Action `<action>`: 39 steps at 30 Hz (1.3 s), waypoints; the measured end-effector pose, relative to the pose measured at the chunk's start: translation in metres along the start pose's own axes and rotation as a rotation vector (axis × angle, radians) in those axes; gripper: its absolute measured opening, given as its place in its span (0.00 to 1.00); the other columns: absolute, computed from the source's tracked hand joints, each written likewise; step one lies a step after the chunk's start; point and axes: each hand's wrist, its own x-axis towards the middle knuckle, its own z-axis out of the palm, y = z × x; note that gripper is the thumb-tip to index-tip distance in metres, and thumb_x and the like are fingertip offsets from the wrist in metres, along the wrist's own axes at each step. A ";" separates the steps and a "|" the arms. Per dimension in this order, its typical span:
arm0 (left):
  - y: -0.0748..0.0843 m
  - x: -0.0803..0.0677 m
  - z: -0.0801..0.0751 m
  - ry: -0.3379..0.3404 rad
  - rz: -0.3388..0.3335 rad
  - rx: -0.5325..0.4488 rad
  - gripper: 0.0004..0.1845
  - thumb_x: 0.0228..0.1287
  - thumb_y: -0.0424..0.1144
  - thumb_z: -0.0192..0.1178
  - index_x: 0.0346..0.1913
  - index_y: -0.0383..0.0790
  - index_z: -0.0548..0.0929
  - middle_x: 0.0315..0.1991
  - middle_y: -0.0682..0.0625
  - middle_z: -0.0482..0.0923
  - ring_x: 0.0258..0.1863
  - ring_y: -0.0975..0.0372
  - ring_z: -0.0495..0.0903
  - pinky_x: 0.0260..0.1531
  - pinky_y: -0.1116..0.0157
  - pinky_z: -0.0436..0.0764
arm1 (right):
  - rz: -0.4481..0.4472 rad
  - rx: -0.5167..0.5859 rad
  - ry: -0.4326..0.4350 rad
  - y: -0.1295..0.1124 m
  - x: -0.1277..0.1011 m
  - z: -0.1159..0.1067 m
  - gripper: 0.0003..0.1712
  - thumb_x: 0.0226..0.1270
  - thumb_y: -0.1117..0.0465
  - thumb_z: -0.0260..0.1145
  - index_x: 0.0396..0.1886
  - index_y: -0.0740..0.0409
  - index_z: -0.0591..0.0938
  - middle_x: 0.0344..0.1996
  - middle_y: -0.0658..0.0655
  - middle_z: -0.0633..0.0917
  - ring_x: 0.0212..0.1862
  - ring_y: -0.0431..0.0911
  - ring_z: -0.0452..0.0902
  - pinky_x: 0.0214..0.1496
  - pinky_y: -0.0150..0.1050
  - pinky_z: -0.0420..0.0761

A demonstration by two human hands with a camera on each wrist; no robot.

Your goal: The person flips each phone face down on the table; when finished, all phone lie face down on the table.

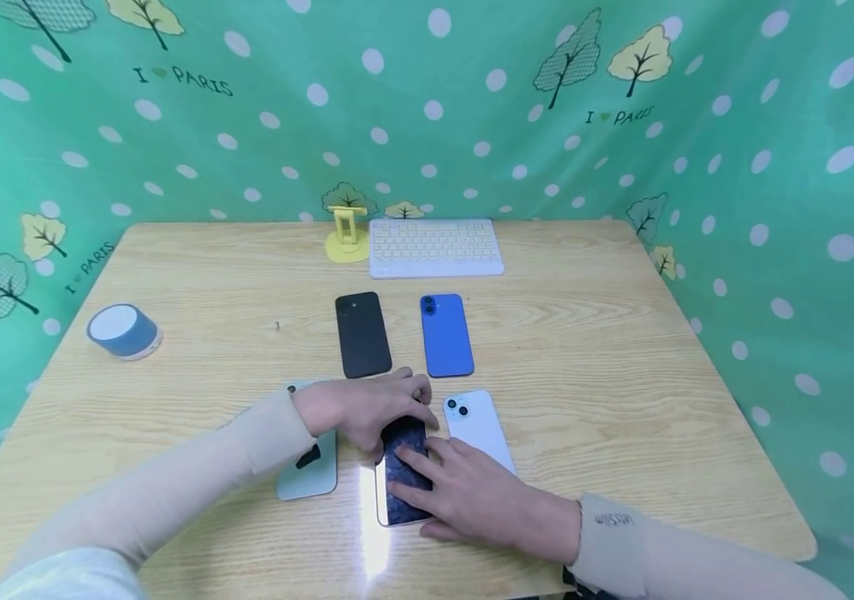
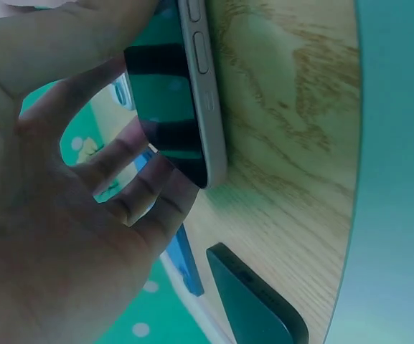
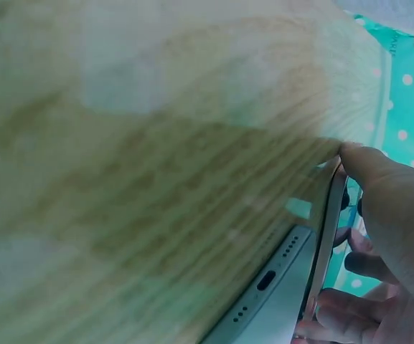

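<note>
Holding the dark-screened phone [image 1: 404,471] at the near middle of the table [image 1: 621,400], we curl our left hand [image 1: 362,412] over its top end and lay our right hand [image 1: 471,496] on its lower part, thumb at the edge; a pale green phone [image 1: 314,475] lies just left, a white phone [image 1: 479,425] just right, black [image 1: 362,335] and blue [image 1: 446,335] phones beyond, then a keyboard [image 1: 436,247]

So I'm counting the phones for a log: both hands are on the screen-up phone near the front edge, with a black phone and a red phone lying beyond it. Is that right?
Not quite: the head view shows the phone beside the black phone is blue, not red. The rest stands: the left hand and right hand are both on the screen-up phone.
</note>
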 end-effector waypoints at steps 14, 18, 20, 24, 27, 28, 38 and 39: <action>0.005 0.002 0.002 0.026 -0.036 -0.009 0.36 0.38 0.30 0.84 0.54 0.57 0.86 0.57 0.52 0.72 0.53 0.61 0.68 0.53 0.66 0.79 | 0.006 -0.065 0.012 -0.003 0.002 0.002 0.32 0.74 0.31 0.57 0.70 0.37 0.77 0.67 0.55 0.82 0.55 0.47 0.82 0.58 0.37 0.82; 0.005 0.001 0.002 0.037 -0.044 -0.007 0.36 0.37 0.29 0.84 0.54 0.57 0.85 0.56 0.53 0.72 0.52 0.62 0.68 0.52 0.66 0.80 | 0.004 -0.048 0.005 -0.003 0.001 0.001 0.31 0.75 0.33 0.56 0.70 0.38 0.78 0.68 0.55 0.81 0.57 0.47 0.82 0.59 0.38 0.83; 0.005 0.001 0.002 0.051 -0.042 0.000 0.36 0.37 0.29 0.84 0.53 0.57 0.85 0.56 0.53 0.72 0.51 0.62 0.68 0.51 0.66 0.80 | 0.004 -0.039 0.009 -0.003 0.000 0.000 0.30 0.76 0.33 0.56 0.70 0.39 0.78 0.68 0.55 0.81 0.57 0.48 0.82 0.59 0.38 0.83; 0.005 0.000 0.002 0.081 -0.027 0.028 0.36 0.35 0.29 0.85 0.51 0.58 0.84 0.57 0.53 0.72 0.51 0.62 0.69 0.48 0.67 0.81 | 0.002 -0.042 0.014 -0.002 0.000 -0.003 0.29 0.76 0.34 0.56 0.69 0.40 0.79 0.68 0.55 0.80 0.57 0.48 0.82 0.59 0.39 0.84; 0.005 -0.001 0.002 0.098 -0.023 0.045 0.35 0.35 0.30 0.85 0.50 0.58 0.83 0.57 0.53 0.72 0.51 0.62 0.69 0.48 0.67 0.81 | -0.002 -0.065 0.038 -0.001 0.000 -0.003 0.29 0.76 0.34 0.57 0.68 0.41 0.80 0.67 0.54 0.81 0.56 0.48 0.82 0.59 0.38 0.84; 0.005 -0.001 0.002 0.107 -0.022 0.049 0.35 0.35 0.30 0.85 0.49 0.58 0.83 0.57 0.53 0.72 0.51 0.62 0.69 0.48 0.67 0.81 | -0.003 -0.073 0.051 -0.001 0.000 -0.003 0.29 0.75 0.35 0.58 0.67 0.41 0.80 0.66 0.54 0.82 0.56 0.48 0.82 0.59 0.38 0.84; 0.003 -0.002 -0.003 0.174 -0.009 0.059 0.28 0.44 0.31 0.82 0.45 0.56 0.79 0.48 0.54 0.69 0.47 0.62 0.67 0.44 0.69 0.77 | -0.038 -0.128 0.203 0.001 -0.002 -0.007 0.22 0.74 0.41 0.63 0.57 0.48 0.85 0.59 0.55 0.86 0.56 0.51 0.84 0.59 0.38 0.85; 0.002 -0.003 -0.003 0.181 -0.007 0.059 0.28 0.44 0.31 0.82 0.44 0.55 0.78 0.47 0.54 0.69 0.47 0.62 0.67 0.44 0.69 0.76 | -0.043 -0.127 0.218 0.001 -0.001 -0.007 0.22 0.74 0.41 0.64 0.56 0.49 0.85 0.58 0.55 0.86 0.56 0.51 0.84 0.59 0.38 0.85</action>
